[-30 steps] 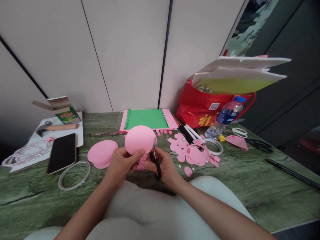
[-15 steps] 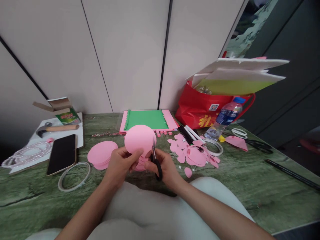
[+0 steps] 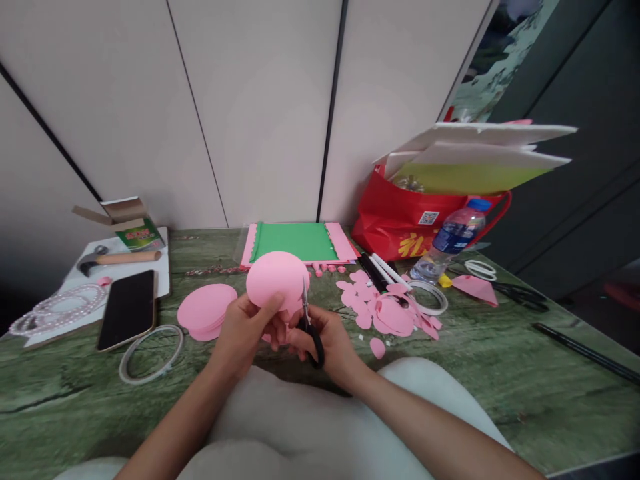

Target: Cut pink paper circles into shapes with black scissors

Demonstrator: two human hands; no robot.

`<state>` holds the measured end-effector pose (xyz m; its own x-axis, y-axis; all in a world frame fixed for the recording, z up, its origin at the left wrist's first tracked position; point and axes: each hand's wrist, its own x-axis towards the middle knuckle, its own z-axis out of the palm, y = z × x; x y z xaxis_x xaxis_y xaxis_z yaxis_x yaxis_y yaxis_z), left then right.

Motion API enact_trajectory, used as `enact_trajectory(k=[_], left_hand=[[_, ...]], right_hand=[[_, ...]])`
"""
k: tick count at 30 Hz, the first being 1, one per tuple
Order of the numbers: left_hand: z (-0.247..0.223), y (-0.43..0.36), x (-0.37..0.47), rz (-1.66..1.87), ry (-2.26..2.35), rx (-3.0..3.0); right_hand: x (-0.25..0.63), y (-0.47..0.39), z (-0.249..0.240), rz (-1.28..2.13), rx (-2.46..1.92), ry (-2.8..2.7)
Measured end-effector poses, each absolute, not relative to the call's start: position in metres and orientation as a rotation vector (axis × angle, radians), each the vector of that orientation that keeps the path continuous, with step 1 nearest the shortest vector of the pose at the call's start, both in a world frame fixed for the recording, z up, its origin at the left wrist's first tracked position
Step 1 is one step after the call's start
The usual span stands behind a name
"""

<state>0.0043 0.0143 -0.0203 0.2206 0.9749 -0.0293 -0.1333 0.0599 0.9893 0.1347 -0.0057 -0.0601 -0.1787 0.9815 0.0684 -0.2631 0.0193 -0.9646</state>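
Observation:
My left hand (image 3: 245,330) pinches the lower edge of a round pink paper (image 3: 273,277), thumb on top. Black-handled scissors (image 3: 313,340) are in my right hand (image 3: 333,347), their blades pointing up at the right edge of that paper. More pink paper shows below and behind my fingers, partly hidden. To the left of my left hand lies a stack of pink paper circles (image 3: 206,308). Pink paper petals and scraps (image 3: 360,297) are spread to the right of my right hand, with one small piece (image 3: 377,347) nearer me.
A green sheet (image 3: 295,241) on pink paper lies at the back. On the right are a red bag (image 3: 385,213), a water bottle (image 3: 453,233), markers, tape rolls and black sticks (image 3: 585,351). On the left are a phone (image 3: 129,310), a hammer (image 3: 120,257), beads, a small box and a ring of tape (image 3: 151,355).
The round paper has shifted slightly left against the scissors, and the scissors have tilted a little. My right hand sits slightly lower. The whole view has moved a bit.

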Motion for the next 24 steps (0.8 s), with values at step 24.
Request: enact_trajectory(k=[24], left_hand=[[-0.021, 0.0149, 0.0025, 1.064, 1.16, 1.304]], right_hand=[[0.1373, -0.0044, -0.0524, 1.414, -0.914, -1.095]])
